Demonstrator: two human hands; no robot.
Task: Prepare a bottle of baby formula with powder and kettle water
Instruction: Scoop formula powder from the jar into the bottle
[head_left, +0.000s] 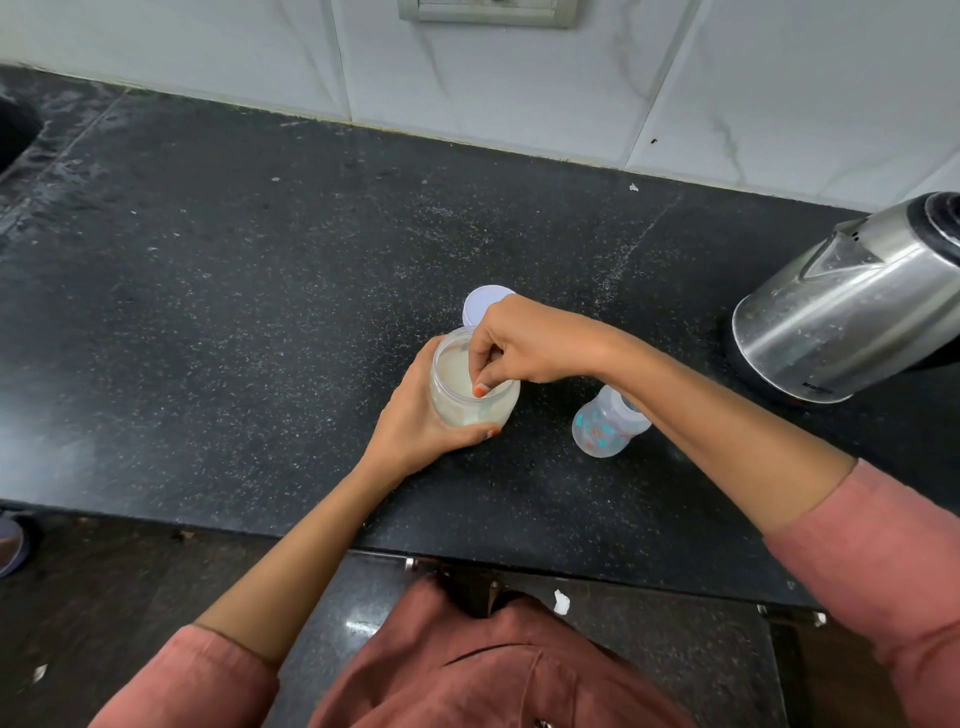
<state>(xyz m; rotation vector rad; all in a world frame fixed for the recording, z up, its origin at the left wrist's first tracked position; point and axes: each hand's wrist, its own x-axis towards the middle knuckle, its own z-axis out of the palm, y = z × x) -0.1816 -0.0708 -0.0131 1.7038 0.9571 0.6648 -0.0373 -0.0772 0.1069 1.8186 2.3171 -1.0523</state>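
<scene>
The powder jar (475, 400), clear, lidless and holding pale powder, sits near the middle of the counter (260, 312), slightly toward its front edge. The left hand (415, 421) wraps round its side, thumb across the near wall. The right hand (535, 345) reaches over from the right with its fingertips (480, 388) bunched together and dipped into the jar's mouth; whether they pinch anything I cannot tell. Just behind the jar, partly hidden by the right hand, a white lid (480, 306) lies flat. The baby bottle (602, 428), clear with small coloured prints, is close to the jar's right, its upper end tucked under the right forearm; upright or tipped, I cannot say. Further right, near the frame's edge, stands a steel kettle (852, 312) on a dark base. The counter is black speckled stone, dusted with pale flecks, with wet streaks toward its far left corner. The whole left half is open surface, as is the strip between the jar and the white marbled tile wall (519, 93), where a switch plate (488, 13) shows at the top. The front edge runs straight, with dark floor (130, 597) below.
</scene>
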